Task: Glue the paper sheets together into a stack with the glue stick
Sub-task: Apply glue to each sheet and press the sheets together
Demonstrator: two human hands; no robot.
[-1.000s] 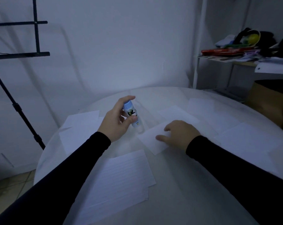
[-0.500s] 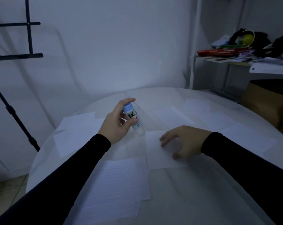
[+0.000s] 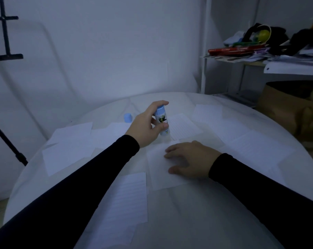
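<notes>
My left hand (image 3: 145,126) grips a white glue stick (image 3: 162,121) with a blue end, held tip-down just above the far edge of a white sheet (image 3: 159,177). My right hand (image 3: 186,159) lies flat on that sheet with fingers spread, pressing it to the round white table (image 3: 206,221). The stick's blue cap (image 3: 127,117) stands on the table behind my left hand. A lined stack (image 3: 128,203) lies near me, left of the pressed sheet. Several more sheets are scattered around, such as a lined sheet (image 3: 183,126) behind the stick.
More sheets lie at the left (image 3: 67,151) and the right (image 3: 259,151) of the table. A shelf (image 3: 259,56) piled with books and clutter stands at the right, with a cardboard box (image 3: 286,108) under it. A black stand (image 3: 6,141) rises at the left.
My right hand drew the sheet toward me and now lies flat on it. My left hand held the glue stick and lowered it toward the sheet's far edge. The blue cap came into view.
</notes>
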